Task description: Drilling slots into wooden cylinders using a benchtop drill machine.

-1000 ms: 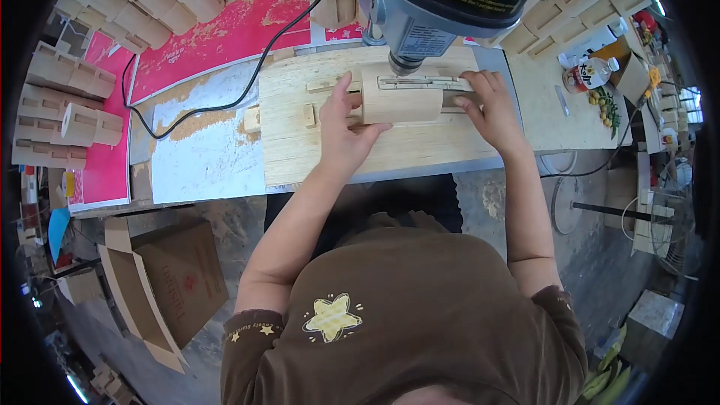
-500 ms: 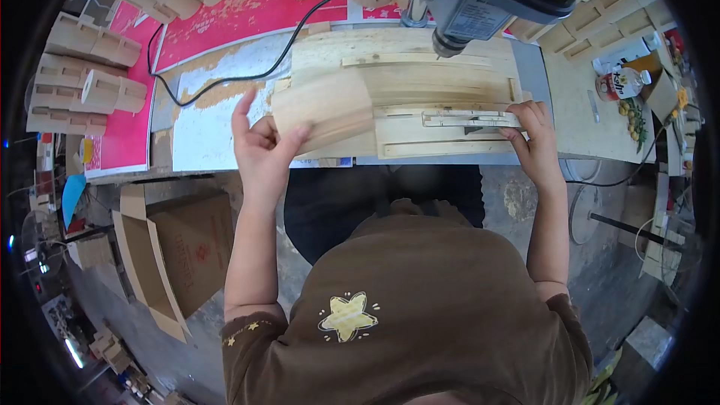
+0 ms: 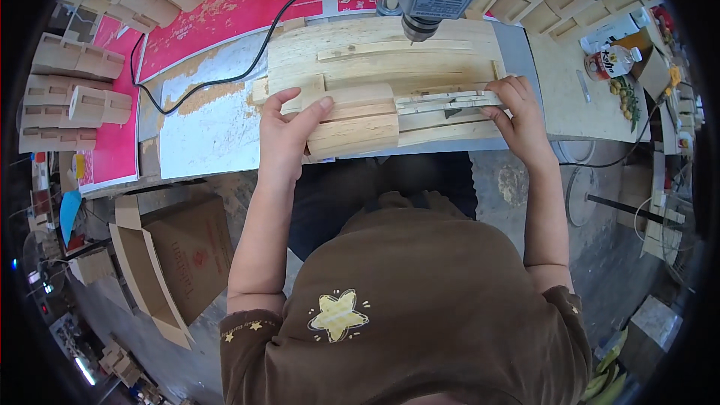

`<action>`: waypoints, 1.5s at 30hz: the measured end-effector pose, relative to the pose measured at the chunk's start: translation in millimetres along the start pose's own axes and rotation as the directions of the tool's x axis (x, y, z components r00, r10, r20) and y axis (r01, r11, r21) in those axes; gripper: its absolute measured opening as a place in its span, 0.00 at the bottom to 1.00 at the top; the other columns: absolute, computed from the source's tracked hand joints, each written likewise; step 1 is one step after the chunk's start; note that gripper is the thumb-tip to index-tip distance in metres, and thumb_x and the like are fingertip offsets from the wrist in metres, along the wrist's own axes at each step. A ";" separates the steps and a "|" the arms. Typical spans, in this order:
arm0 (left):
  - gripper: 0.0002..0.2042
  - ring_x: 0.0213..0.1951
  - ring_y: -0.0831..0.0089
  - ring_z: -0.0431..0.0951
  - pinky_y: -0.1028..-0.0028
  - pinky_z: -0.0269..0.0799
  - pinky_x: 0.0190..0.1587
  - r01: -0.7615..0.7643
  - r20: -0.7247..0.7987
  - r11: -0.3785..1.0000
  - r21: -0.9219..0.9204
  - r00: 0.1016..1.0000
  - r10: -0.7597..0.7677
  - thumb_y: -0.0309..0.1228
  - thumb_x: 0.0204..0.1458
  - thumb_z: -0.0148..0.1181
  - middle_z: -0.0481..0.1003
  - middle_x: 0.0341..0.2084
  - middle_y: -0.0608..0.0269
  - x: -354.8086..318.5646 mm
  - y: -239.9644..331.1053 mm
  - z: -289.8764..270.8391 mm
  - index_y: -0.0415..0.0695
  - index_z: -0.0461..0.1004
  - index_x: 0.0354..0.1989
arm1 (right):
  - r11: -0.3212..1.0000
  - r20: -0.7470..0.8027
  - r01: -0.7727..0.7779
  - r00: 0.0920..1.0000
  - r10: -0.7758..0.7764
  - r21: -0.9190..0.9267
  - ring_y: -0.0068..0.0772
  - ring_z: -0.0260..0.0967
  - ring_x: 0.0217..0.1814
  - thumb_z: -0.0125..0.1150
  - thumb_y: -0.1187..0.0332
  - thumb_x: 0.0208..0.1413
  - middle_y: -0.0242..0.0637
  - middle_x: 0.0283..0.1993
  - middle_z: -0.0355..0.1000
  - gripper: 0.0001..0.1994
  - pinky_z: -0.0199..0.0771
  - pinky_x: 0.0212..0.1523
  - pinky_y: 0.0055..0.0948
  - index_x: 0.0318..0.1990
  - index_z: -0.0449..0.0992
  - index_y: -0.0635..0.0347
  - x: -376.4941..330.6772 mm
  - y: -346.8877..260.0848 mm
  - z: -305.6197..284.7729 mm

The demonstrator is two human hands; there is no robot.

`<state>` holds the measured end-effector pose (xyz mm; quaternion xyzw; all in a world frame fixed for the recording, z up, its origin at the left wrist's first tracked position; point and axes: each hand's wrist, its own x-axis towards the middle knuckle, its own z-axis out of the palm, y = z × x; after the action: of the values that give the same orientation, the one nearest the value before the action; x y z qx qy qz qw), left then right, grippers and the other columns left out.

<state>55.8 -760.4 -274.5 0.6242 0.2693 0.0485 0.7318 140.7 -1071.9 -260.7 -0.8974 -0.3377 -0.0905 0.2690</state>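
Observation:
A pale wooden block with a rounded side and a groove (image 3: 356, 129) lies on the wooden board (image 3: 300, 49). My left hand (image 3: 283, 133) grips it at its left end, with the thumb on top and the fingers partly hidden. A narrow, whitish jointed strip (image 3: 442, 102) with a small dark piece under it is pinched in my right hand (image 3: 523, 116). The strip's left end meets the block's right end; whether it sits inside the groove I cannot tell. Above and behind both hangs the drill press head with its metal chuck (image 3: 420, 28).
Grooved wooden blocks (image 3: 97, 105) are stacked at the left, with more (image 3: 589, 0) at the back right. A black cable (image 3: 255, 60) crosses the bench. At the right stands a bottle (image 3: 611, 62). An open cardboard box (image 3: 184, 255) is on the floor at the left.
My left hand has moved right and down, laying the block on the board against the strip. My right hand still pinches the strip. The whole view has shifted slightly.

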 end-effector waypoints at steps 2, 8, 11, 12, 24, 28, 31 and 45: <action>0.32 0.21 0.77 0.75 0.83 0.63 0.17 0.002 -0.007 0.999 -0.033 1.000 -0.003 0.31 0.40 0.69 0.75 0.22 0.56 1.5 2.5 3.4 0.33 0.58 0.50 | 1.000 0.002 -0.006 1.000 0.006 0.008 0.46 0.61 0.42 0.64 0.73 0.40 0.39 0.37 0.68 0.15 0.63 0.42 0.37 0.39 0.71 0.61 1.4 2.1 -0.6; 0.30 0.18 0.81 0.71 0.83 0.61 0.17 -0.089 0.074 0.991 0.103 0.994 0.082 0.31 0.41 0.70 0.72 0.18 0.62 0.7 -4.8 3.2 0.35 0.58 0.49 | 0.998 0.057 -0.044 0.998 0.041 0.041 0.46 0.60 0.41 0.64 0.72 0.41 0.38 0.36 0.68 0.15 0.63 0.42 0.37 0.39 0.71 0.61 5.3 0.9 -6.7; 0.30 0.15 0.83 0.66 0.83 0.56 0.15 -0.153 0.080 0.988 0.015 0.985 0.151 0.32 0.43 0.68 0.69 0.15 0.68 -4.0 -5.6 26.2 0.37 0.58 0.50 | 0.999 0.057 -0.028 0.998 0.027 0.016 0.45 0.61 0.42 0.63 0.74 0.41 0.39 0.37 0.68 0.15 0.63 0.43 0.37 0.40 0.71 0.61 8.1 -2.8 -3.4; 0.29 0.17 0.84 0.65 0.84 0.59 0.19 -0.125 0.097 0.991 0.040 0.988 0.120 0.31 0.43 0.68 0.67 0.15 0.70 -0.1 -14.0 27.4 0.38 0.57 0.51 | 1.000 0.058 -0.014 0.998 0.015 -0.010 0.45 0.61 0.43 0.62 0.76 0.41 0.39 0.38 0.68 0.15 0.63 0.45 0.36 0.40 0.70 0.62 9.1 -5.0 -0.7; 0.36 0.46 0.68 0.71 0.70 0.65 0.53 -0.687 0.261 0.585 0.431 0.716 0.648 0.23 0.35 0.71 0.71 0.43 0.53 -12.4 -61.3 29.3 0.37 0.57 0.54 | 0.991 -0.186 -0.075 0.981 0.054 -0.107 0.45 0.63 0.42 0.67 0.76 0.33 0.40 0.37 0.69 0.22 0.64 0.43 0.39 0.42 0.72 0.61 7.2 -5.1 24.0; 0.36 0.46 0.65 0.72 0.69 0.66 0.49 -0.697 0.203 0.504 0.510 0.667 0.716 0.24 0.33 0.72 0.72 0.44 0.55 6.3 -54.9 38.5 0.39 0.60 0.54 | 0.991 -0.196 -0.075 0.979 0.053 -0.109 0.45 0.64 0.42 0.68 0.75 0.33 0.39 0.36 0.70 0.22 0.65 0.43 0.39 0.42 0.72 0.60 27.2 1.6 30.4; 0.32 0.43 0.65 0.72 0.70 0.68 0.45 -0.699 0.239 0.390 0.599 0.621 0.747 0.23 0.31 0.72 0.72 0.41 0.57 27.7 -44.3 39.0 0.39 0.66 0.50 | 0.988 -0.206 -0.113 0.974 0.090 -0.106 0.45 0.64 0.42 0.68 0.75 0.33 0.39 0.36 0.70 0.22 0.66 0.43 0.38 0.42 0.73 0.59 43.8 4.9 37.6; 0.24 0.37 0.65 0.71 0.65 0.59 0.46 -0.694 0.277 0.479 0.537 0.682 0.677 0.31 0.25 0.73 0.73 0.30 0.63 58.1 -64.8 14.9 0.43 0.75 0.37 | 0.995 -0.197 -0.093 0.976 0.096 0.024 0.44 0.64 0.48 0.68 0.74 0.36 0.40 0.42 0.69 0.22 0.66 0.49 0.35 0.44 0.73 0.59 50.0 0.5 41.6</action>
<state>94.7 -764.0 -353.6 0.8779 -0.0117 0.2391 0.4147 178.0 -1021.8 -278.7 -0.8970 -0.2670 -0.1638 0.3118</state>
